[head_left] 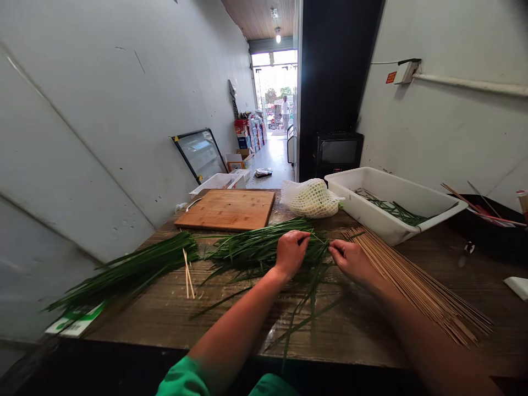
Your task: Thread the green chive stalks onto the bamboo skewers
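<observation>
My left hand point(292, 253) is closed in a pinch on a thin, pale-green strand at the right end of a loose heap of garlic chives point(247, 247). Close beside it, my right hand point(350, 261) pinches the same small bunch with thumb and fingertips. Long flat leaves trail below the hands toward the table's front edge. A second, more even bundle of garlic chives point(136, 269) lies at the left. Near it are a few short wooden sticks point(188, 278). Many bamboo skewers point(416, 286) lie fanned out under and beside my right forearm.
Behind the heap lie a wooden cutting board point(226, 209) and something pale in white foam netting point(311, 199). A white tub point(396, 184) with green leaves stands back right, beside a black container point(490, 220). A green-and-white card point(76, 322) sits at the table's left edge.
</observation>
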`<state>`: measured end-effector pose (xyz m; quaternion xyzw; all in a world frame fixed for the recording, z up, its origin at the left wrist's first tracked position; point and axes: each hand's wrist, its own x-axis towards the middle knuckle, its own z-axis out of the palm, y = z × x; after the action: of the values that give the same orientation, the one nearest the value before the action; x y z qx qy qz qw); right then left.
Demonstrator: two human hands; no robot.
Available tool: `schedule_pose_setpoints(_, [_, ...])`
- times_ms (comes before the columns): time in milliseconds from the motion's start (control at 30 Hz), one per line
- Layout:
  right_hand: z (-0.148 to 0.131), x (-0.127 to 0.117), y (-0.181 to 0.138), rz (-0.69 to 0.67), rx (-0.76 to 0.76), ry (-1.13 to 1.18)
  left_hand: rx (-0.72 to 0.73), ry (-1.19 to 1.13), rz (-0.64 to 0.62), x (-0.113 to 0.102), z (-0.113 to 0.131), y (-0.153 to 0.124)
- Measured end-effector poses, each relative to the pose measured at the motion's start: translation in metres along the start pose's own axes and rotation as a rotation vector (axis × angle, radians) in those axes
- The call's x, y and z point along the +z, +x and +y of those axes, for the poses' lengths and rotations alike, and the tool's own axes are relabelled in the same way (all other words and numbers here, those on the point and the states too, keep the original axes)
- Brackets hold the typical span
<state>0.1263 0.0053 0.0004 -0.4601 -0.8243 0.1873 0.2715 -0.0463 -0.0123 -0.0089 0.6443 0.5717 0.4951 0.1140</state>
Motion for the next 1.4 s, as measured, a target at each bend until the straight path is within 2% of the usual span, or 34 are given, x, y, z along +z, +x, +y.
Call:
schedule_pose_setpoints(167, [0.003,0.001,0.002,0.049,-0.01,0.006,0.15,-0.028,-0.187,0.004,0.008,-0.006])
schedule_pose_setpoints(233, [0.003,-0.001,0.002,0.063,-0.009,0.006,0.111,0.016,-0.163,0.0,0.008,-0.003])
schedule_pose_setpoints(300, [0.002,-0.004,0.002,0.056,0.001,0.002,0.027,0.14,-0.116,-0.005,0.004,0.001])
schedule_pose_setpoints(333, [0.002,-0.005,0.003,0.049,0.007,-0.004,0.006,0.209,-0.13,-0.007,0.001,0.003])
schedule_pose_setpoints(500, [0.004,-0.006,0.004,0.031,0.04,-0.042,0.022,0.556,-0.355,-0.005,0.002,0.004])
schedule_pose_setpoints(600, [0.005,-0.005,0.005,0.023,0.044,-0.05,0.016,0.656,-0.403,-0.001,0.008,0.001])
schedule_pose_setpoints(733, [0.004,-0.005,0.004,0.033,0.048,-0.041,-0.023,0.54,-0.359,-0.002,0.01,0.001])
schedule_pose_setpoints(933, [0.0,-0.006,0.003,0.014,0.029,-0.003,-0.123,0.139,-0.119,-0.003,0.002,0.004])
schedule_pose_setpoints(1100, [-0.003,-0.007,0.001,0.015,0.013,-0.003,-0.27,-0.155,-0.087,-0.002,-0.002,0.008])
schedule_pose_setpoints(1400, [-0.002,-0.005,0.001,0.021,0.003,-0.012,-0.253,-0.206,-0.045,-0.004,-0.001,0.009])
